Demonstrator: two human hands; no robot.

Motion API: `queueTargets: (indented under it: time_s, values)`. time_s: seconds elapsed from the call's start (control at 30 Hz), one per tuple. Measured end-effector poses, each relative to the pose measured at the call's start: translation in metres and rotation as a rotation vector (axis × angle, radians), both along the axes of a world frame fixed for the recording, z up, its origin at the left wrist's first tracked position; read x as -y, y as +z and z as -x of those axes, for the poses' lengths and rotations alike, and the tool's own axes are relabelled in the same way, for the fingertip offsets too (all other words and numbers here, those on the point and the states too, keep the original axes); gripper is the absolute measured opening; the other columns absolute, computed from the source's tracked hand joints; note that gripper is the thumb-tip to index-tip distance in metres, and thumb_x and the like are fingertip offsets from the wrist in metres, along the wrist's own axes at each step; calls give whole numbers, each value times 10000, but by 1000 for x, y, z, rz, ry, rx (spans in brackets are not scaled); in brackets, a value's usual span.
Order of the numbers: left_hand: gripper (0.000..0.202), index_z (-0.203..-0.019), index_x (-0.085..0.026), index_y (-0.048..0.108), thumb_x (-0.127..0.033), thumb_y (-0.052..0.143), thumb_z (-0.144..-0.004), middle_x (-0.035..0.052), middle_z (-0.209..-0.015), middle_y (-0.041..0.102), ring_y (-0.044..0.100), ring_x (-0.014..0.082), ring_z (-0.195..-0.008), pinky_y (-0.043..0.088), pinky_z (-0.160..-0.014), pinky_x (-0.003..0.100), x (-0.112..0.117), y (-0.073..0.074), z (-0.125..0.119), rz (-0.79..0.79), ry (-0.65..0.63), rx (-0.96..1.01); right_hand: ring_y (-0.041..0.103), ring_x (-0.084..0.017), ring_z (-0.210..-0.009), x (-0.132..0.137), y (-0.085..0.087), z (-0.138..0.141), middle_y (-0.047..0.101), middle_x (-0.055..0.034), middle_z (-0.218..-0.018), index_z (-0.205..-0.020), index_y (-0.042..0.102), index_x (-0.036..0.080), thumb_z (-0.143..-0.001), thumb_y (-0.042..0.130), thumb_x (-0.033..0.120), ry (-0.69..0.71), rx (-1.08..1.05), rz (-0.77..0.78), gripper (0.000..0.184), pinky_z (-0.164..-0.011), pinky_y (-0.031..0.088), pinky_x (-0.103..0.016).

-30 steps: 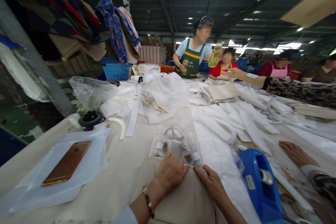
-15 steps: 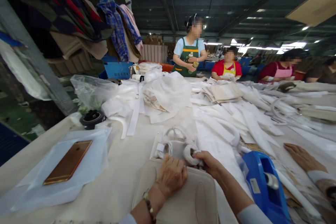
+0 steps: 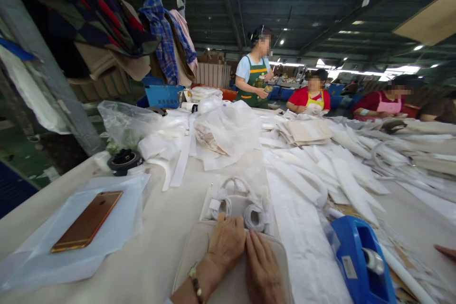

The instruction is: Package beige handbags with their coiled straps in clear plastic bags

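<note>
A cream bag [image 3: 194, 247] lies flat at the table's near edge, with rolled-up straps [image 3: 254, 217] and a thin loop handle [image 3: 235, 184] at its far end. My left hand [image 3: 227, 240], with a beaded bracelet at the wrist, has its fingers curled over the bag's far edge. Close beside it, my right hand [image 3: 262, 263] rests on the bag, fingers stretched out and lying together. The fingertips of both hands meet near the middle of that edge. What lies under my left fingers is hidden.
Left, a phone [image 3: 87, 221] lies on translucent sheets [image 3: 124, 213]. A black round holder [image 3: 124, 161] stands behind. Right are a blue tape dispenser [image 3: 359, 256], white strips [image 3: 313, 171] and part of another person's hand [image 3: 445, 251]. Several co-workers are across the table.
My right hand has left the right-hand strap roll and come down onto the bag beside my left hand. The other person's hand at right has drawn back toward the frame's edge.
</note>
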State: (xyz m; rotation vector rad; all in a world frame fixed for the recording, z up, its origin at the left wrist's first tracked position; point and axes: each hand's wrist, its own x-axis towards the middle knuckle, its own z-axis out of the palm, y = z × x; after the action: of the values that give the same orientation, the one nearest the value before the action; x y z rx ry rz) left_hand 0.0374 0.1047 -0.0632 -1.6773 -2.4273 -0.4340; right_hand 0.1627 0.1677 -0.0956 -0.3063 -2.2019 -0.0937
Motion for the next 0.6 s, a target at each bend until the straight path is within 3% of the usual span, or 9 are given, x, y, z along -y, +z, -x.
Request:
queueTargets:
  time_s: [0.1, 0.2, 0.33, 0.43, 0.6]
  values:
    - [211, -914, -155, 593, -58, 427, -826, 66, -837, 658, 604, 219, -807, 431, -827, 386, -5, 15, 8, 39, 15, 17, 611, -242, -1018, 4, -20, 2, 675, -123, -1077, -1360, 408, 87, -772, 351, 24, -39, 24, -177, 594, -794, 527, -358]
    - [254, -1000, -153, 580, -65, 392, -855, 97, -1042, 624, 555, 222, -1006, 411, -880, 352, -30, 35, 24, 56, 63, 20, 608, -238, -1043, -1, -24, 2, 663, -119, -1129, -1436, 282, 94, -765, 363, 26, -15, 86, -154, 679, -807, 535, -349]
    - [237, -966, -103, 610, -59, 413, -842, 131, -1001, 647, 582, 225, -976, 429, -871, 344, -77, 46, 49, 155, 79, 36, 589, -258, -1083, -1, -21, 0, 642, -134, -1172, -1447, 239, 76, -711, 381, 3, -35, 110, -91, 752, -832, 538, -375]
    - [219, -946, -76, 624, -75, 423, -857, 130, -955, 670, 618, 223, -921, 460, -840, 373, -99, 37, 61, 257, 35, 46, 582, -257, -1089, 5, -19, 0, 649, -142, -1154, -1393, 358, 51, -690, 407, 17, -52, 96, -74, 705, -846, 537, -370]
    - [253, -783, -86, 657, -33, 410, -788, 149, -860, 690, 651, 234, -812, 491, -754, 341, -113, 3, 87, 360, -188, 81, 593, -232, -1055, 13, -19, 16, 690, -107, -1067, -1116, 618, 85, -825, 418, 190, -147, -69, -47, 368, -904, 510, -338]
